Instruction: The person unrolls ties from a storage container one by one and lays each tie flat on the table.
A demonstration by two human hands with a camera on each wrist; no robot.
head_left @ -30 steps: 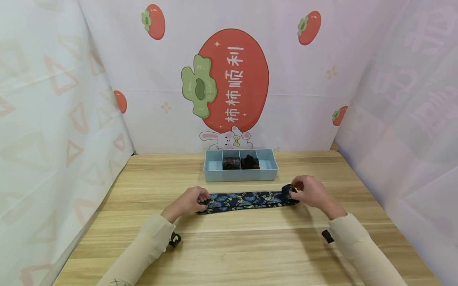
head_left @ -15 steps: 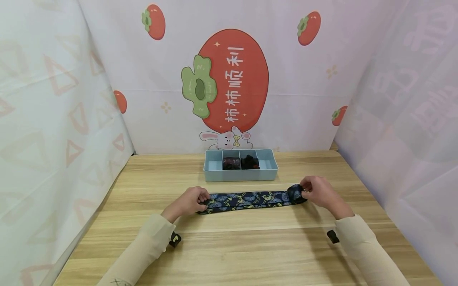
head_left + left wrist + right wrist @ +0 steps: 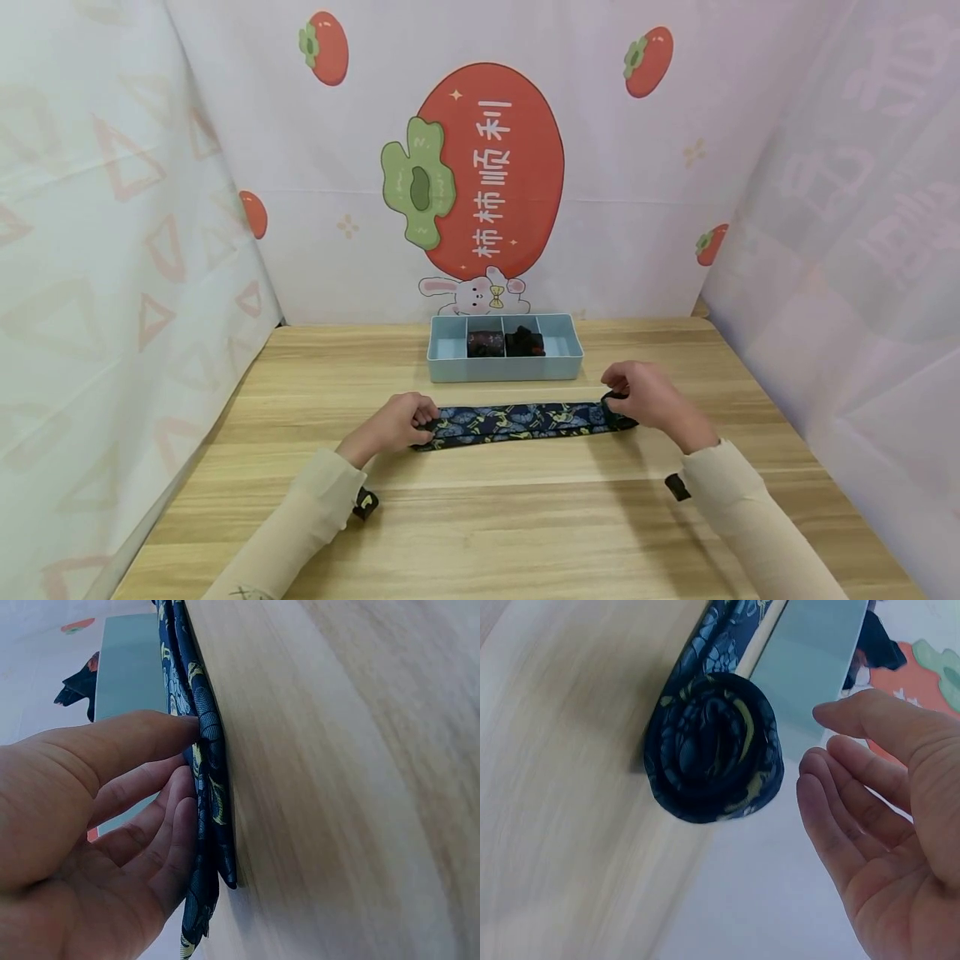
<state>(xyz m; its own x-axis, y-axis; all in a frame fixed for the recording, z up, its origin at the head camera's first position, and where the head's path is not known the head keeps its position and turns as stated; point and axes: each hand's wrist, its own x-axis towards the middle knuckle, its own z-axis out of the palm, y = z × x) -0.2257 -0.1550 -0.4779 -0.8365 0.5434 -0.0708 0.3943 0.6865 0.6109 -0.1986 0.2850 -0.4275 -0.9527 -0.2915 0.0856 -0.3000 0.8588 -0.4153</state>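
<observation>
A dark navy necktie [image 3: 525, 421] with blue and yellow figures lies stretched across the wooden table. Its right end is wound into a roll [image 3: 712, 746], partly hidden by the right hand in the head view. My left hand [image 3: 393, 425] rests at the flat left end; in the left wrist view its thumb and fingertips [image 3: 180, 832] touch the layered fabric from above. My right hand [image 3: 648, 400] hovers beside the roll. In the right wrist view its fingers are loosely bent, apart from the roll, with nothing between thumb and fingers.
Behind the necktie stands a light blue divided box [image 3: 504, 369]. Its two middle compartments hold a dark patterned roll [image 3: 485, 343] and a black bundle [image 3: 524, 342]. Printed cloth [image 3: 360, 167] hangs at the back and both sides of the table.
The right hand first drew right with the roll, then let go and came back left, slightly farther over it. The left hand has stayed at its end of the necktie.
</observation>
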